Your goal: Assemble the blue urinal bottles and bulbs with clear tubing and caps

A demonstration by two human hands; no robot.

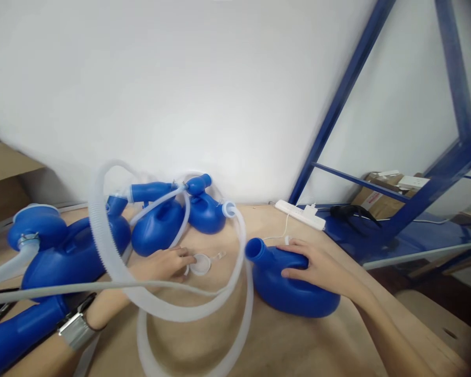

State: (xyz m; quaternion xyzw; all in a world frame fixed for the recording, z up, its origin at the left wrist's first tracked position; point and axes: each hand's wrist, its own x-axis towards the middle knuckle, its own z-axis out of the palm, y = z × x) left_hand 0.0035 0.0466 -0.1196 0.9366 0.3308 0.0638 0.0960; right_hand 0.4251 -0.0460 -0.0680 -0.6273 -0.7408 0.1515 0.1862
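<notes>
My right hand (316, 267) is wrapped over the handle of a blue plastic urinal bottle (294, 296), which lies on its broad side with its open neck pointing to the upper left. Just left of that neck, my left hand (168, 264) has its fingers curled against the near edge of a clear round cap (200, 265) on the table. A small clear strap end (220, 256) sticks out beside the cap. The thumb of my left hand is mostly hidden. A translucent corrugated hose (172, 312) loops in front of my left wrist.
More blue bottles (157, 228) with hoses stand along the wall and at the left. A white power strip (300, 213) lies at the table's back right edge, near a blue metal frame (339, 102). Cardboard boxes (8, 162) stand at far left.
</notes>
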